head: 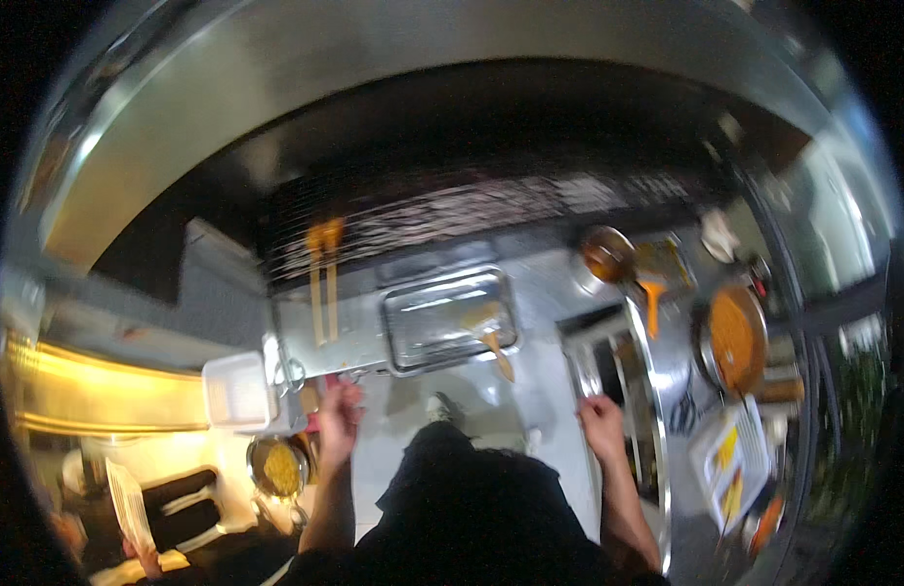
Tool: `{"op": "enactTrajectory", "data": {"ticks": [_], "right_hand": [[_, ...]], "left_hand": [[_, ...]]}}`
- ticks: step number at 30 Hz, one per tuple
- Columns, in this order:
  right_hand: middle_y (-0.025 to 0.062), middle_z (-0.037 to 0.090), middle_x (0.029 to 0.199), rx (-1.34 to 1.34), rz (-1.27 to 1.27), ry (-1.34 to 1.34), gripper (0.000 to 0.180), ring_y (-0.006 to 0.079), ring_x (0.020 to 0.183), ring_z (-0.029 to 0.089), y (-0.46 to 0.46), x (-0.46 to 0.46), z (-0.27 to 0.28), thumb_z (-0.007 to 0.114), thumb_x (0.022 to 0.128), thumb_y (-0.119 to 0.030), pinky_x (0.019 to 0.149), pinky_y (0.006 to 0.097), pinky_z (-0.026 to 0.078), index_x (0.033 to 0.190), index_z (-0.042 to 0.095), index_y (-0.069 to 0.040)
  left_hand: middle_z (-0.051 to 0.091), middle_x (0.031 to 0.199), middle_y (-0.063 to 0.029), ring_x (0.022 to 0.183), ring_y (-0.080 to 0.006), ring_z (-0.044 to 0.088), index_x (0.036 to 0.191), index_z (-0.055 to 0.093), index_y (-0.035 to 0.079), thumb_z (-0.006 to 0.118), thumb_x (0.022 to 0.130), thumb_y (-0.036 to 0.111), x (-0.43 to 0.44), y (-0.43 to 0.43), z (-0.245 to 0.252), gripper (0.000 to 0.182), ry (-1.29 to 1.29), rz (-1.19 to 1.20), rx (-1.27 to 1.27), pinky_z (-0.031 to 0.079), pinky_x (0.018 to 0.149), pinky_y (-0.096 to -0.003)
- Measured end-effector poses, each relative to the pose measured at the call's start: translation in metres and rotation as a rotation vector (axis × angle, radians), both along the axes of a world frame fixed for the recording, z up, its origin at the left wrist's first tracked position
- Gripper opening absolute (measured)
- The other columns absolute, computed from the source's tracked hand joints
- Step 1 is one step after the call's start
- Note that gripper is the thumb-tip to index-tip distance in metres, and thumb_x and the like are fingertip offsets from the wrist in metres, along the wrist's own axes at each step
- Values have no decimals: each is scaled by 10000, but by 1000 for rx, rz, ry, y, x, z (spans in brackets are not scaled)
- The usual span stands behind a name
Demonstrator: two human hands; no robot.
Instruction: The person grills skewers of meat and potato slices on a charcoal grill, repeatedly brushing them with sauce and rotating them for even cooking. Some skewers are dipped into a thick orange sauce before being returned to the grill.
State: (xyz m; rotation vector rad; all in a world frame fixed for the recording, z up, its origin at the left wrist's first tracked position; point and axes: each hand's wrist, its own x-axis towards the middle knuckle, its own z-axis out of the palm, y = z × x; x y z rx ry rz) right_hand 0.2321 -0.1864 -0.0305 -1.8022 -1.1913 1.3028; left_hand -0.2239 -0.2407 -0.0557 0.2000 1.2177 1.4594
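My left hand is blurred, with its fingers partly curled, beside the counter's front edge. A small red thing shows just behind its fingers; whether the hand touches it is unclear. At my right, a long metal-rimmed drawer with dark compartments stands out from the counter. The curled fingers of my right hand are closed on its near left edge. Before me, a shallow metal tray lies on the steel counter, and a brush with a wooden handle rests across its right edge.
Two skewers lie with their orange ends on the grill. Rightward are a pan of orange food, an orange-handled tool and a white tray. At left stand a white basket and a bowl of yellow food. Another person's hand holds a pale slatted thing.
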Motion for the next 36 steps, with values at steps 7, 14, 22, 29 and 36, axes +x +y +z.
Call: {"op": "enactTrajectory", "data": {"ticks": [7,14,22,29,36], "right_hand": [[155,656,816,263,29,-455,166,273,753,636,52,30,31,586,810,-170,699,353,489,892,658,-45],[204,645,722,402,-733,-985,332,303,614,641,179,320,62,514,859,-283,601,385,489,896,657,14],[258,614,1051,-163,-891,-791,523,382,1012,593,344,512,-9,529,837,-485,885,431,453,942,669,8],[177,656,1019,-188,-645,-988,289,344,934,632,363,527,11,610,775,-220,787,418,510,961,668,-7],[276,624,987,-35,-551,-1013,320,393,927,612,355,535,-15,568,798,-220,802,433,494,929,581,71]], "left_hand": [[559,755,-19,614,-102,544,985,541,60,535,892,245,-30,1,-38,207,295,-295,37,426,509,-217],[649,896,-154,732,-232,643,1124,536,-25,465,928,310,-25,-39,-191,395,171,-651,-207,527,564,-328],[646,909,-170,754,-257,653,1109,537,-39,488,924,264,60,-30,-174,358,401,-692,-445,539,590,-354],[644,919,-178,754,-270,655,1098,539,-48,500,919,231,111,-23,-142,334,447,-680,-516,541,599,-364],[643,928,-187,755,-282,657,1088,540,-56,513,914,199,118,-31,-146,310,436,-661,-466,544,609,-374]]}}
